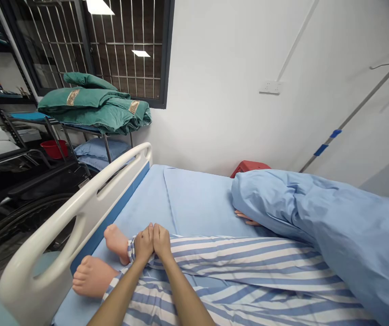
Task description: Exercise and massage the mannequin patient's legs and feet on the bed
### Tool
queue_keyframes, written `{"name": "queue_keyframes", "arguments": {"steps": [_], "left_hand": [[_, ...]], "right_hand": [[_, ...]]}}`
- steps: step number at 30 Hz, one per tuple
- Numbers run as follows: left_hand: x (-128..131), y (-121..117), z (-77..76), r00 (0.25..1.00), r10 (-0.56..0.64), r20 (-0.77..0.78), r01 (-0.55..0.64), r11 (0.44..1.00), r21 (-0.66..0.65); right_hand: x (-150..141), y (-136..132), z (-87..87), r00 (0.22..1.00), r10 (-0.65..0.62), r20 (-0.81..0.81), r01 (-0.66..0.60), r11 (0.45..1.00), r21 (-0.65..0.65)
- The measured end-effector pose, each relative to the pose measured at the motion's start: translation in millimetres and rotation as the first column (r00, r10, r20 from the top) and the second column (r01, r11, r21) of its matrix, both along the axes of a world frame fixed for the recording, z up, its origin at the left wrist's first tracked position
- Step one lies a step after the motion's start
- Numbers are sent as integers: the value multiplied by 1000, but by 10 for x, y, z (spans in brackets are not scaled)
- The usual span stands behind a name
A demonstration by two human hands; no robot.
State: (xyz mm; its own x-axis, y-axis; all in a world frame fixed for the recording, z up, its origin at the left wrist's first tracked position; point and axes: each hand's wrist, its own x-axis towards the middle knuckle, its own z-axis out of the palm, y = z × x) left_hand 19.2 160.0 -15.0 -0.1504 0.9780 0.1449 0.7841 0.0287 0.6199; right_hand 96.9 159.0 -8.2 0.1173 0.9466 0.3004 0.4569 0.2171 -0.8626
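A manikin in blue-and-white striped trousers [248, 256] lies on the bed, its two bare feet toward the footboard. My left hand [144, 244] and my right hand [161, 241] rest side by side over the shin of the far leg, just above the ankle. Both curl over the striped cloth with their fingertips hidden on the far side, thumbs close together. Beyond them to the left is the far foot [115, 241]. The near foot [92, 276] lies closer to me, beside my left forearm. Part of a manikin's hand [247, 218] shows beneath the blue quilt [292, 194].
A white footboard [88, 203] with openings closes off the bed's left end. Behind it stand a wheelchair [27, 190] and a rack with folded green quilts [95, 104]. A drip pole [353, 113] leans at the right; a red stool [248, 166] shows behind the bed.
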Motion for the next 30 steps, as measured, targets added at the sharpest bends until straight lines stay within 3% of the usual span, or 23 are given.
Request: {"name": "queue_keyframes", "arguments": {"steps": [4,8,10,13,16,20,22,24,27,30], "left_hand": [[128,98,181,962,-21,271,4,998,64],[330,173,337,797,11,604,-73,994,78],[403,161,306,762,45,646,-114,991,66],[435,110,156,860,72,505,-132,988,85],[408,84,32,938,19,345,-56,994,98],[384,95,-2,972,-14,235,-3,997,73],[396,84,-13,985,-34,170,27,999,42],[426,55,-36,996,-49,76,48,999,9],[483,9,-59,998,-52,-34,52,999,-16],[543,24,13,998,-64,-11,63,998,-29]], "right_hand": [[74,69,15,991,-58,-118,56,998,-22],[112,132,14,955,-65,-289,50,997,-57],[135,151,-6,933,-82,-351,59,995,-76],[160,169,-35,924,-118,-365,93,992,-86],[179,173,14,942,-105,-319,80,993,-90],[276,114,236,998,-61,-12,60,998,-28],[363,56,321,983,5,184,-15,999,49],[452,-2,327,961,23,275,-48,995,82],[545,-48,214,974,-59,217,50,998,45],[579,-23,100,988,-120,96,121,993,-7]]}}
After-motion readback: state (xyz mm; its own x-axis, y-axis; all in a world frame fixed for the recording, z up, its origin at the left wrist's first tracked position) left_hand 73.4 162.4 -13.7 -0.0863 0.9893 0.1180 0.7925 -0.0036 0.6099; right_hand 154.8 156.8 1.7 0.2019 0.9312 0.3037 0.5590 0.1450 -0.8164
